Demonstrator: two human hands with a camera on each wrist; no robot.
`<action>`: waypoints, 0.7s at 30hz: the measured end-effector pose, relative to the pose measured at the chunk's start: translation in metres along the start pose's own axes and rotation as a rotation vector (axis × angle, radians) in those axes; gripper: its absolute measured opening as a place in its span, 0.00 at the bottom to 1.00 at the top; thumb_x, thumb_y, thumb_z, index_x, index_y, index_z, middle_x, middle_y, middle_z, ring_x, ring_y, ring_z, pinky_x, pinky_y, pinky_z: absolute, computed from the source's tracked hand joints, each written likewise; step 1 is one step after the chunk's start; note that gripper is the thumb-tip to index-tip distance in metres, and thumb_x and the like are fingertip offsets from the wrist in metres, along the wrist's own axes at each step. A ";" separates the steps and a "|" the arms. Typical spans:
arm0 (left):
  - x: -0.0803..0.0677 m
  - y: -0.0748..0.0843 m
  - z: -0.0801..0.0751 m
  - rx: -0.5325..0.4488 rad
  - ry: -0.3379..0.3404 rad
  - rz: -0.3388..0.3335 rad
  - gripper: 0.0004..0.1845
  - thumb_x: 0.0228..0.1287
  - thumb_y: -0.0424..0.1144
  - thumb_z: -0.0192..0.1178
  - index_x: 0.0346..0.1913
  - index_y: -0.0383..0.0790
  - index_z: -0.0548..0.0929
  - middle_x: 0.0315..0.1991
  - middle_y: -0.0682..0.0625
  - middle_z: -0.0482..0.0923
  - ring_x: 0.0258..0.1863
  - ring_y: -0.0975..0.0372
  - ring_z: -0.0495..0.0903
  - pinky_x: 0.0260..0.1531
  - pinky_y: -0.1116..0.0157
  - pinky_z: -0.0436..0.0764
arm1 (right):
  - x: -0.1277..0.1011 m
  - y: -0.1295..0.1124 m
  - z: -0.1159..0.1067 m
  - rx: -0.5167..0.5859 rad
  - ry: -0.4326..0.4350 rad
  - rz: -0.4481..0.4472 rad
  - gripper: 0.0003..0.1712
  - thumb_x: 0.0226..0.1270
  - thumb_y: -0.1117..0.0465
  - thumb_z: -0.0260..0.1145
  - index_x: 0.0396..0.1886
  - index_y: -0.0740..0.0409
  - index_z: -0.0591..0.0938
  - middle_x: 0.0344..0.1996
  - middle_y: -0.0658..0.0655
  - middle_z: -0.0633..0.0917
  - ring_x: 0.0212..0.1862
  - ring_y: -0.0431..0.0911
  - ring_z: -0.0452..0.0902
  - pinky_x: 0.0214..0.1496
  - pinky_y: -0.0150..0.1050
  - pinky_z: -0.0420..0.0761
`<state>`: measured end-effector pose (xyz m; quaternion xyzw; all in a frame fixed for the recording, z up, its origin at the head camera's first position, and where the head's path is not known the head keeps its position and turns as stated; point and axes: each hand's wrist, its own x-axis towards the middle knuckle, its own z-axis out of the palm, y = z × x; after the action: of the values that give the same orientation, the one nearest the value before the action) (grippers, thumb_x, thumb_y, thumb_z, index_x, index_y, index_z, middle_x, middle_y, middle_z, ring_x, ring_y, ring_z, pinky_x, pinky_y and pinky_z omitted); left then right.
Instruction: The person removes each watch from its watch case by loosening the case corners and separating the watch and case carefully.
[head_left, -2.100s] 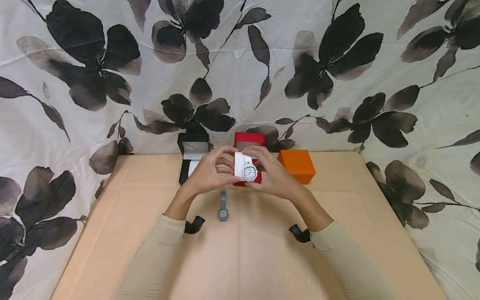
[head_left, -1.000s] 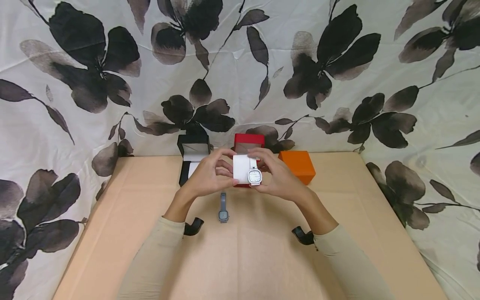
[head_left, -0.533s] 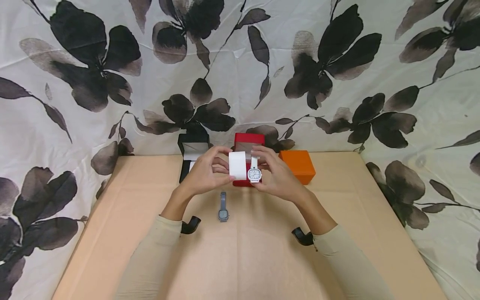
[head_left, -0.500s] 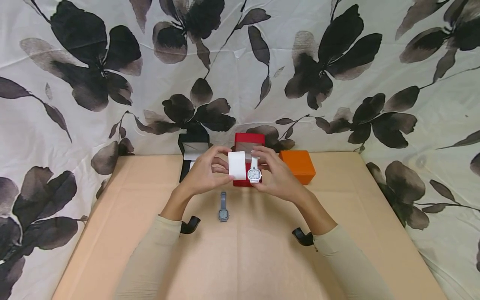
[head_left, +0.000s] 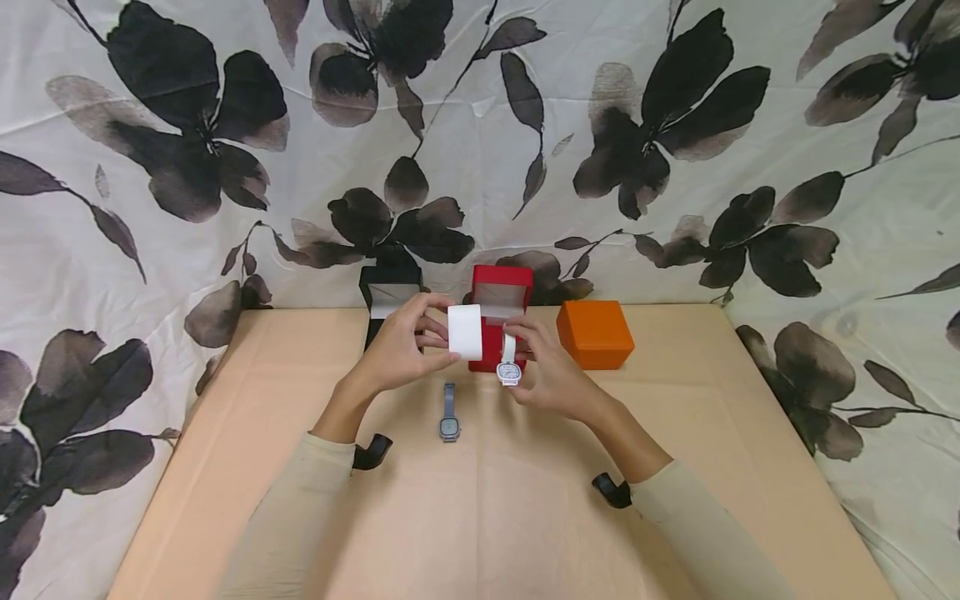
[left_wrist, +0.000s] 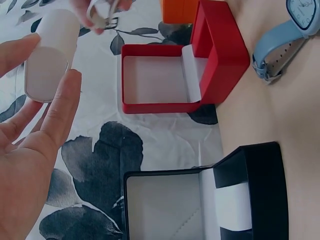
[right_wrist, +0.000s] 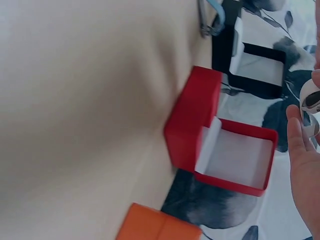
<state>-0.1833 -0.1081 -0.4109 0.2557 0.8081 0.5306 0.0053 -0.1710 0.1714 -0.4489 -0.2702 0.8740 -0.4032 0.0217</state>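
Red box: matt shell, smooth pale lining. White cushion: soft, matt. Table: creased matt paper covering; backdrop: printed cloth.

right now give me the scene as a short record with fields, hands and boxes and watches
left hand: holds white watch cushion
right hand: holds white watch, off the cushion
red box: open, nothing inside
black box: open, white cushion inside
orange box: closed, right of the red box
grey-blue watch: flat on the table, near the left hand
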 end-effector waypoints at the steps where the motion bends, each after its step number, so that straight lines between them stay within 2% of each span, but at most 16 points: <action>1: -0.001 0.000 0.000 0.003 0.001 -0.004 0.39 0.52 0.28 0.78 0.67 0.36 0.71 0.60 0.44 0.74 0.46 0.54 0.86 0.48 0.58 0.89 | -0.001 0.002 0.002 0.005 -0.008 0.003 0.52 0.50 0.66 0.81 0.74 0.62 0.65 0.75 0.59 0.63 0.69 0.55 0.70 0.65 0.51 0.82; 5: -0.002 -0.001 0.000 0.008 0.003 -0.007 0.39 0.52 0.28 0.78 0.67 0.38 0.71 0.61 0.43 0.74 0.46 0.54 0.86 0.48 0.59 0.89 | -0.006 0.009 0.011 0.062 -0.045 0.001 0.51 0.50 0.69 0.81 0.73 0.62 0.65 0.74 0.60 0.65 0.70 0.55 0.67 0.64 0.53 0.82; 8: -0.003 -0.002 0.000 0.012 0.001 -0.003 0.39 0.52 0.28 0.78 0.67 0.37 0.71 0.61 0.42 0.74 0.46 0.54 0.86 0.48 0.60 0.89 | -0.010 0.015 0.018 0.085 -0.074 0.004 0.51 0.50 0.71 0.80 0.73 0.63 0.65 0.71 0.61 0.67 0.68 0.55 0.70 0.64 0.53 0.82; 15: -0.006 -0.004 -0.001 0.050 0.002 -0.013 0.39 0.52 0.28 0.78 0.67 0.37 0.71 0.58 0.44 0.74 0.46 0.55 0.87 0.47 0.62 0.89 | -0.016 0.023 0.029 -0.046 -0.131 -0.007 0.49 0.53 0.65 0.81 0.74 0.62 0.68 0.70 0.60 0.70 0.70 0.54 0.69 0.68 0.49 0.80; 21: -0.008 -0.007 -0.001 0.066 0.000 -0.018 0.39 0.53 0.29 0.78 0.68 0.36 0.71 0.58 0.44 0.74 0.45 0.55 0.86 0.47 0.60 0.89 | -0.017 0.026 0.035 -0.067 -0.168 0.030 0.46 0.55 0.62 0.82 0.72 0.61 0.71 0.71 0.59 0.70 0.64 0.54 0.76 0.66 0.51 0.82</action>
<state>-0.1792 -0.1150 -0.4187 0.2484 0.8275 0.5036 0.0014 -0.1596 0.1691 -0.4943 -0.2905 0.8860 -0.3494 0.0920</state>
